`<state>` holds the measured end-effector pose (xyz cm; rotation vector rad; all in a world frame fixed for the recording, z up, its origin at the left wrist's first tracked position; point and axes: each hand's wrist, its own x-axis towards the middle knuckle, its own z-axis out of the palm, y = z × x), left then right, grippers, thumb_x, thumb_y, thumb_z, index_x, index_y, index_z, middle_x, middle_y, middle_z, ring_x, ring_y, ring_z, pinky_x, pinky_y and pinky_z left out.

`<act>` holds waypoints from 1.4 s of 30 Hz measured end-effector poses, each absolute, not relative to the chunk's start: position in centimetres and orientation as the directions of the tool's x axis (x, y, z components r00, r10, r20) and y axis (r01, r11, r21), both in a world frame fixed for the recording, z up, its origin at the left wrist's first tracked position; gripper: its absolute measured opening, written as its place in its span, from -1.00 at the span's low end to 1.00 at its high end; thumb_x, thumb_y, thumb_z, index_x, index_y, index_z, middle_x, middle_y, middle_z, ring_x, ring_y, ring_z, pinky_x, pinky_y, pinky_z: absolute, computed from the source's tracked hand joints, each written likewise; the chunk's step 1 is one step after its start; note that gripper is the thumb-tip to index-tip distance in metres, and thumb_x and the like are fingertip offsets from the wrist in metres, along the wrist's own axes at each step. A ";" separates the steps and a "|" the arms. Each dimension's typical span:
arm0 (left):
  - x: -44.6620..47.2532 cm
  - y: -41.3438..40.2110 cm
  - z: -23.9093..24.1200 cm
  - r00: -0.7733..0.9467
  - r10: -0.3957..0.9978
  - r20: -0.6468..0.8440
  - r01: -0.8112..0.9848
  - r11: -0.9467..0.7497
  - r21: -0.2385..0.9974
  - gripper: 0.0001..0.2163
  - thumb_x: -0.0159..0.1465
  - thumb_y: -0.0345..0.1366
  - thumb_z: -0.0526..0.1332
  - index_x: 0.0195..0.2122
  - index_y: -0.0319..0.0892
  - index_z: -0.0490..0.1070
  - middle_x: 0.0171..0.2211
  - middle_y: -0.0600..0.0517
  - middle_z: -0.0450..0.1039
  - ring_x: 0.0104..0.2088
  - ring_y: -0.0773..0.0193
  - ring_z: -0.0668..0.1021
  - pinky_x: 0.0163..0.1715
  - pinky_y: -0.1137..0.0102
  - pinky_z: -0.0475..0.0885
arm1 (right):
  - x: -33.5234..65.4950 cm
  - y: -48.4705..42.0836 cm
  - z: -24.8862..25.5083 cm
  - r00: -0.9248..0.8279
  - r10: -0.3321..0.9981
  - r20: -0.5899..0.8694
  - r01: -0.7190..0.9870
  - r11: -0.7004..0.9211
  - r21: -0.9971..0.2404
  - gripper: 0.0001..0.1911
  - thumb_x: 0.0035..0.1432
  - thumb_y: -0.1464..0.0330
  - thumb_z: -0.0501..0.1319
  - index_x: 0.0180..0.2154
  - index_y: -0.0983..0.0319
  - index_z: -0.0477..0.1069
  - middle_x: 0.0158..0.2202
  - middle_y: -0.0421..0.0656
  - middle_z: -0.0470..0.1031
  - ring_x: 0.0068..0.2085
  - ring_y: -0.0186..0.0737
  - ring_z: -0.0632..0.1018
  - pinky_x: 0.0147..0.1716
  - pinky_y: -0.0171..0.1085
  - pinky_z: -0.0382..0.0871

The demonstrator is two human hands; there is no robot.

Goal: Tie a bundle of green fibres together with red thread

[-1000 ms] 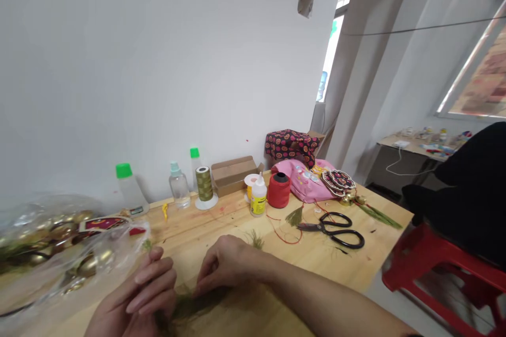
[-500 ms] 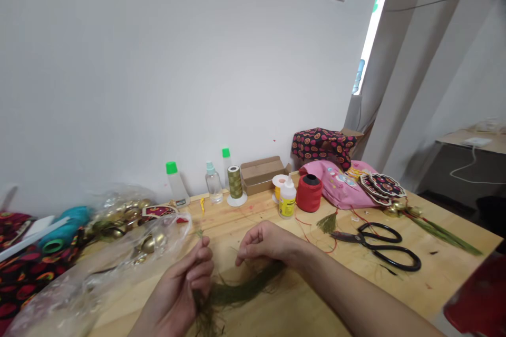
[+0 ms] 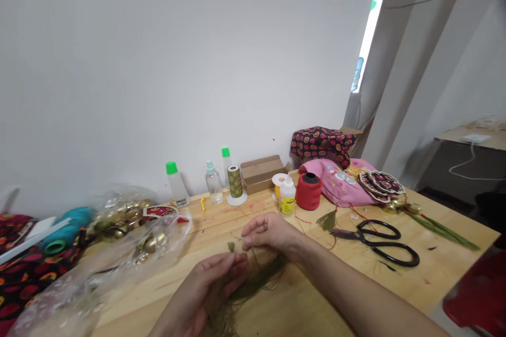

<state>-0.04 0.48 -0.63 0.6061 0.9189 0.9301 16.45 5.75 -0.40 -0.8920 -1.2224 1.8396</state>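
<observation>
Low at the front of the table, my left hand (image 3: 211, 281) is closed around a small olive-green tassel (image 3: 231, 246), whose tuft pokes out above the thumb; the rest is hidden in the fingers. My right hand (image 3: 271, 234) is just right of it, thumb and fingers pinched on a thin olive thread (image 3: 255, 257) that hangs between the hands. Below both hands lies a loose bundle of olive-green threads (image 3: 259, 280), part of it behind the right wrist. Black-handled scissors (image 3: 375, 239) lie to the right, blades pointing at a finished olive tassel (image 3: 327, 220).
Along the wall stand a glue bottle (image 3: 287, 197), a red thread spool (image 3: 309, 192), an olive thread spool (image 3: 234, 181), a cardboard box (image 3: 263, 174) and several bottles. A plastic bag (image 3: 114, 268) with brass bells spreads on the left. A pink pouch (image 3: 340, 187) lies at the back right.
My left hand has moved right, with the tassel tuft, close to my right hand. My right hand has risen slightly and still pinches the thread.
</observation>
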 end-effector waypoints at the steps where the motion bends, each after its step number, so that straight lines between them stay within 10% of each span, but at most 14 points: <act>1: 0.1 0.4 -0.4 0.297 0.865 -0.405 -0.352 0.493 0.796 -0.91 0.03 -0.44 0.22 -0.49 -0.37 0.50 -0.40 -0.16 0.54 -0.26 0.16 0.52 -0.11 0.34 0.32 | 16.8 5.6 0.1 -0.477 0.868 -0.140 -0.209 -0.267 -0.941 -0.67 -0.42 0.37 0.39 -0.49 0.36 0.42 -0.61 -0.23 0.47 -0.53 -0.40 0.48 -0.38 -0.37 0.29; 17: 0.7 0.5 -0.9 0.232 0.873 -0.429 -0.153 0.468 0.870 -0.78 -0.17 -0.28 0.36 -0.51 -0.32 0.52 -0.32 -0.19 0.54 -0.17 0.09 0.48 -0.10 0.40 0.29 | 23.9 3.2 13.0 -0.207 0.932 0.297 -0.323 0.222 -0.920 -0.85 -0.16 0.46 0.30 -0.43 0.26 0.40 -0.55 -0.25 0.50 -0.56 -0.45 0.49 -0.50 -0.46 0.39; 26: 0.6 0.2 0.3 0.104 0.963 -0.250 -0.499 0.268 0.824 -0.85 -0.16 -0.27 0.36 -0.54 -0.20 0.52 -0.47 0.00 0.54 -0.41 0.29 0.51 -0.47 0.50 0.42 | 17.9 1.6 5.4 -0.137 0.972 0.192 -0.228 0.158 -0.961 -0.82 -0.30 0.44 0.35 -0.53 0.32 0.41 -0.63 -0.25 0.46 -0.64 -0.44 0.45 -0.59 -0.46 0.34; 42: 0.8 0.3 -0.7 -0.077 0.995 -0.065 -0.288 0.040 0.957 -0.83 -0.04 -0.22 0.27 -0.45 -0.18 0.52 -0.22 -0.02 0.48 -0.10 0.11 0.40 -0.08 0.34 0.25 | 15.1 1.4 1.0 -0.167 0.977 0.134 -0.264 0.087 -0.961 -0.89 -0.24 0.49 0.31 -0.54 0.29 0.42 -0.62 -0.28 0.45 -0.62 -0.45 0.44 -0.61 -0.49 0.34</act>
